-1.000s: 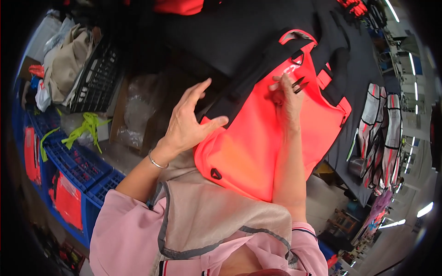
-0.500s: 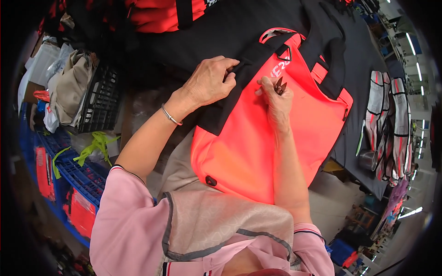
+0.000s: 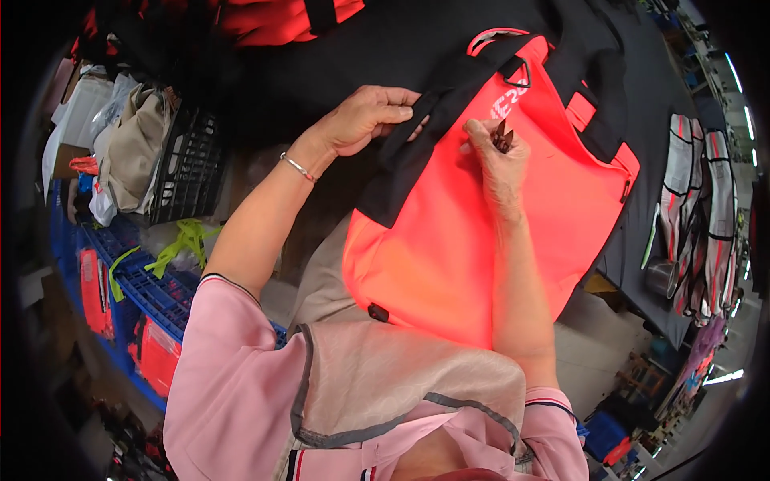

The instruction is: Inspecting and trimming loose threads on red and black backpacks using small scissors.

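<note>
Since before, left hand [image 3: 361, 120] now pinches black strap [image 3: 417, 128] on orange bag [image 3: 481, 240].

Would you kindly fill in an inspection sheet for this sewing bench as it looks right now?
Surface: black table, mostly covered by fabric.
Job's things: orange bag lying flat, hanging over the near edge; black strap across its top.
Clutter: striped pieces at the right edge.
Grippers: left hand pinches the strap; right hand holds a small dark tool against the bag.
Cables: nothing seen.
Surroundings: black basket, blue crates on the left.
</note>
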{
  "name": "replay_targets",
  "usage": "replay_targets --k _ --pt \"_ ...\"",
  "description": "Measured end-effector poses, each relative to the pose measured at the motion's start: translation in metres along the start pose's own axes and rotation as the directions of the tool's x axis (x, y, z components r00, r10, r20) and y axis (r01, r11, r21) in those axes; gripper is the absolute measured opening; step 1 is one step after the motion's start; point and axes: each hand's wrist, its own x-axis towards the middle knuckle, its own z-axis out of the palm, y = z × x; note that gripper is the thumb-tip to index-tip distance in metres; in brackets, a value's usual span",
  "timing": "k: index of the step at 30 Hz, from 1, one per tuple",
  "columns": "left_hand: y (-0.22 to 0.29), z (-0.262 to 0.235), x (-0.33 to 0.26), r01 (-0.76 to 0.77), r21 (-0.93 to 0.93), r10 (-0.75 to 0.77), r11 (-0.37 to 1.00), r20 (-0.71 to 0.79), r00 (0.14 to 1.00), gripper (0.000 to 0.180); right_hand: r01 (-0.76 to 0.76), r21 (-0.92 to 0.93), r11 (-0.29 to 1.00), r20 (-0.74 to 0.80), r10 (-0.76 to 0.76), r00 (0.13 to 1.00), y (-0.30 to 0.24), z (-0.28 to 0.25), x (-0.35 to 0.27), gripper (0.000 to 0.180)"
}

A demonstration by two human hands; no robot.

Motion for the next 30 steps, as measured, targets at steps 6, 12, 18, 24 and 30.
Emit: replay_targets --k 6,12,18,24,30 --pt "0.000 0.010 0.000 -0.030 -0.067 0.028 0.997 -0.035 0.999 0.035 0.040 -0.019 0.999 -0.017 -0.040 0.999 -0.002 0.000 0.002 0.017" --pt "-0.006 0.006 0.000 -0.045 -0.005 0.045 0.999 -0.036 0.998 0.035 -0.007 0.010 1.000 -0.020 0.007 1.000 0.000 -0.003 0.001 0.017" --pt "0.017 0.013 0.024 -0.026 0.347 0.156 0.937 -0.350 0.924 0.050 0.022 0.073 0.997 -0.027 -0.020 0.999 0.008 -0.012 0.003 0.022" --pt "0.026 0.023 0.073 0.062 0.561 0.183 0.825 -0.370 0.911 0.091 0.040 0.138 0.990 -0.005 -0.040 0.999 0.008 -0.017 0.005 0.025" --pt "0.002 0.050 0.073 -0.122 0.814 0.573 0.567 -0.284 0.768 0.066 0.042 0.141 0.989 -0.022 -0.039 0.999 0.006 -0.016 0.007 0.021"
